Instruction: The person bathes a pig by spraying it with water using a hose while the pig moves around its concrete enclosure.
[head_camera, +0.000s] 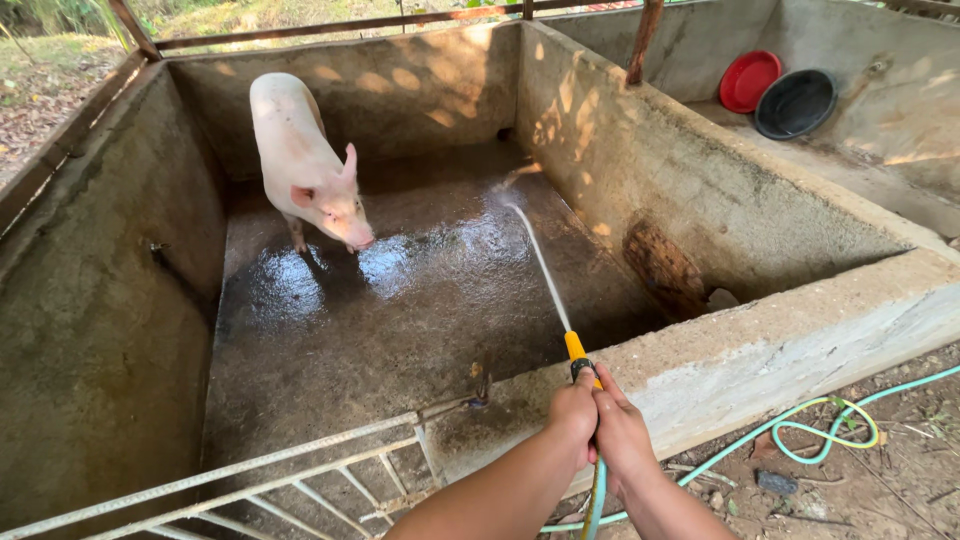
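Observation:
Both my hands grip one garden hose just behind its yellow nozzle (576, 348). My left hand (573, 412) and my right hand (621, 430) press together over the low concrete wall (760, 350). A thin water jet (535, 255) shoots from the nozzle across the pen and lands near the far right corner. The concrete floor (400, 310) is wet and shiny. A pale pink pig (305, 165) stands at the back left of the pen, head lowered toward the wet floor.
The green hose (820, 425) loops on the dirt at the lower right. A metal gate (300, 470) closes the pen's near side. In the neighbouring pen lean a red bowl (749, 80) and a black bowl (795, 103). A worn patch (664, 268) marks the right wall.

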